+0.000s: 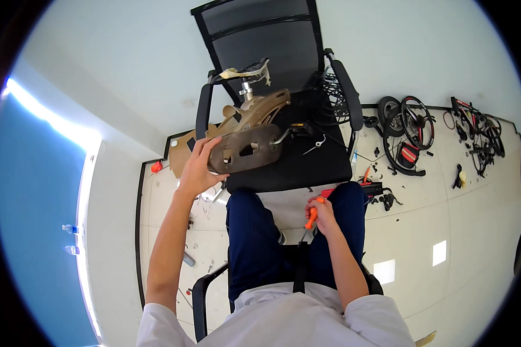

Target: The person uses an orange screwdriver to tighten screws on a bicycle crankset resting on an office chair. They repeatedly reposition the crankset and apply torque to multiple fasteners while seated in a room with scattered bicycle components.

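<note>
Head view, one seated person, two bare hands, catalogued as we see them.

Item: left hand (198,170), raised ahead of the left knee, fingers wrapped around the near edge of a tan, flat-bottomed bicycle saddle (246,147) turned underside up. We note cut-out holes in its shell and a metal rail and post rising behind it. The saddle hangs over the front left corner of the black office chair (307,165), partly above the seat pad and partly past its edge.

Item: right hand (323,215), resting on the right thigh, closed around an orange-handled screwdriver (310,221) whose thin shaft points down toward the lap. The two hands are well apart, one knee between them.

Open room: we see bare pale floor tiles (434,220) to the right of the legs and ahead on the right. To the left the floor strip narrows against a white wall.

Obstructions: the chair's padded armrests flank the saddle on either side, the left one just behind the left hand. A coil of black cable (330,95) sits on the seat against the backrest. Bicycle wheels (408,130) and dark frame parts lie along the far right wall, with small tools scattered nearby. Brown cardboard (182,153) lies on the floor beyond the left hand.

Surfaces: mesh backrest, smooth moulded saddle shell, glossy tile, dark blue trousers (252,243).
</note>
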`<state>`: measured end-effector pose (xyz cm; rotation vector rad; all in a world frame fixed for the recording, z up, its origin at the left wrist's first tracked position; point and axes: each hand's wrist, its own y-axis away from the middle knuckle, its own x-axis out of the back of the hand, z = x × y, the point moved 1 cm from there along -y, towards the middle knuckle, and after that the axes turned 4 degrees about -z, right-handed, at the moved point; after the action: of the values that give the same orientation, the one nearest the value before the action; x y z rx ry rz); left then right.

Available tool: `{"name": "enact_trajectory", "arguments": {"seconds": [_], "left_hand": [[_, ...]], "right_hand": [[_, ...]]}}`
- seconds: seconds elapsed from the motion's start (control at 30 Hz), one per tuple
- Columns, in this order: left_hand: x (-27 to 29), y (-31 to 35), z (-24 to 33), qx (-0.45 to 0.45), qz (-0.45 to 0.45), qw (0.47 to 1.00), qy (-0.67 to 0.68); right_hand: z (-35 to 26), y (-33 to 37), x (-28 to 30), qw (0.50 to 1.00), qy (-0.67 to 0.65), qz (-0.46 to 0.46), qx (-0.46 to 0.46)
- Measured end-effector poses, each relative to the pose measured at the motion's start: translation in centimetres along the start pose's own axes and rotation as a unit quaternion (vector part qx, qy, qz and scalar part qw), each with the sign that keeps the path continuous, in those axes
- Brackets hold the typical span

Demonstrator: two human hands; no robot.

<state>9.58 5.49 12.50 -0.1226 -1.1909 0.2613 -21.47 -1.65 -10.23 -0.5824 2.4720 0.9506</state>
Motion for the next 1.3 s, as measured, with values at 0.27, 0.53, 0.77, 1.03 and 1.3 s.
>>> {"name": "enact_trajectory", "arguments": {"seconds": [0.27, 0.53, 0.77, 1.03, 1.3], "left_hand": [[2.7, -5.2, 5.6, -0.062, 0.014, 0.991, -0.118], [3.4, -12.0, 10.6, -0.063, 0.019, 0.993, -0.1], [3.2, -14.4, 10.4, -0.061, 0.014, 0.996, -0.068], [1.8, -15.8, 11.9, -0.051, 0.023, 0.997, -0.048], [-0.2, -15.1, 11.0, -0.078, 0.03, 0.996, 0.003]], "right_hand": [[0.2, 0.1, -0.3, 0.997, 0.059, 0.05, 0.027], [1.5, -1.1, 0.5, 0.997, -0.042, 0.051, 0.029], [1.6, -1.0, -0.1, 0.997, -0.051, 0.046, 0.035], [1.4, -0.7, 0.0, 0.999, -0.026, 0.038, 0.023], [1.2, -0.4, -0.4, 0.998, 0.003, 0.052, 0.022]]}}
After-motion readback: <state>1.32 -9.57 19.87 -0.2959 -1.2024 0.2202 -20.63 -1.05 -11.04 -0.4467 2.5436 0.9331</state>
